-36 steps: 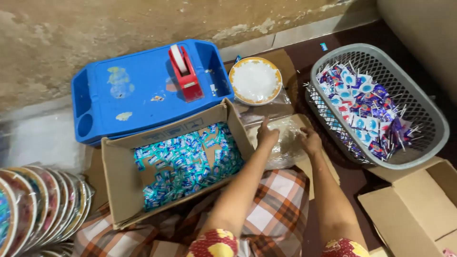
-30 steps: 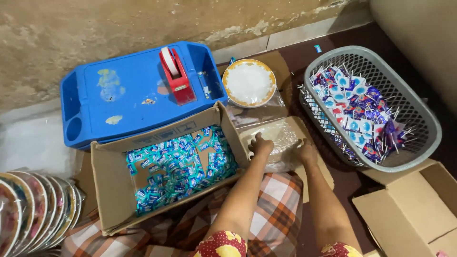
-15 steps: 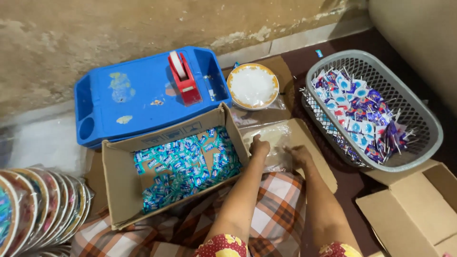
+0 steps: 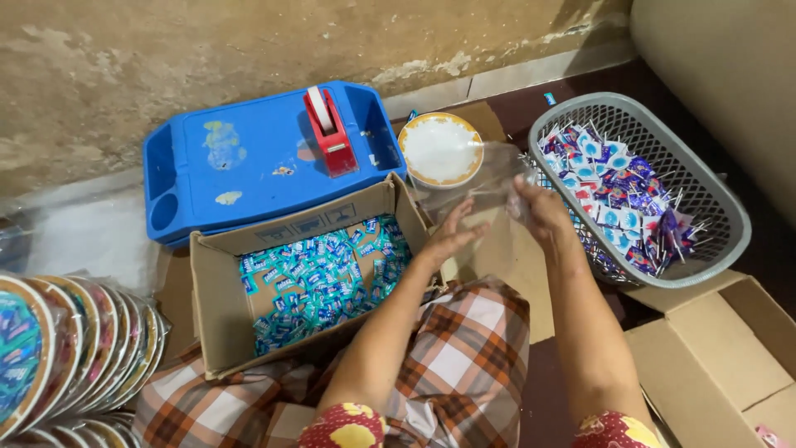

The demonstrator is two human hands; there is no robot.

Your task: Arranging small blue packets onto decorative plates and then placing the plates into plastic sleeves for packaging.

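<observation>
Holding a clear thin plastic bag just right of the brown cardboard box of blue sachets | our right hand pinches its edge | our left hand open, fingers spread beneath it

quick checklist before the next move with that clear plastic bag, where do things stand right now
1. Clear plastic bag gripped by right hand: ok.
2. Left hand on the bag: cannot tell, open palm beside it.
3. Bag mouth open: cannot tell.
4. Bag free of contents: ok, looks empty.
5. Grey basket of wrapped sweets beside the right hand: ok.
6. Cardboard box of blue sachets beside the left arm: ok.
</observation>
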